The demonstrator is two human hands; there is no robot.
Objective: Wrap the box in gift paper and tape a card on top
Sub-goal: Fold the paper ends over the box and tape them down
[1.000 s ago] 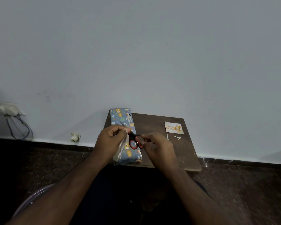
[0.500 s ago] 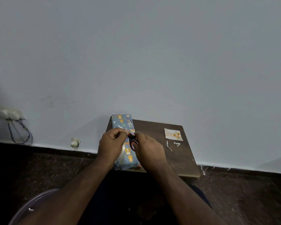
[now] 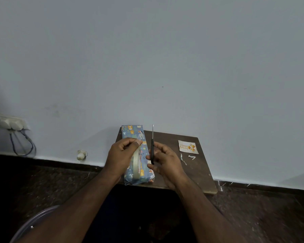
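A small brown board [image 3: 174,172] lies on dark floor against a pale wall, with a socket [image 3: 11,122] at 9 o'clock. The wrapped box [image 3: 132,133] lies on its left, the card [image 3: 188,146] at 2 o'clock. The left hand [image 3: 123,155] pinches a tape roll [image 3: 136,165]; the right hand [image 3: 165,162] grips scissors [image 3: 152,142], their handles hidden.

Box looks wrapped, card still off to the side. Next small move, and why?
Probably set the scissors down on the board. The right hand holds them upright with blades closed, while the left hand grips the tape roll over the wrapped box. The card lies untaped on the board, so a free hand is needed to fetch it.
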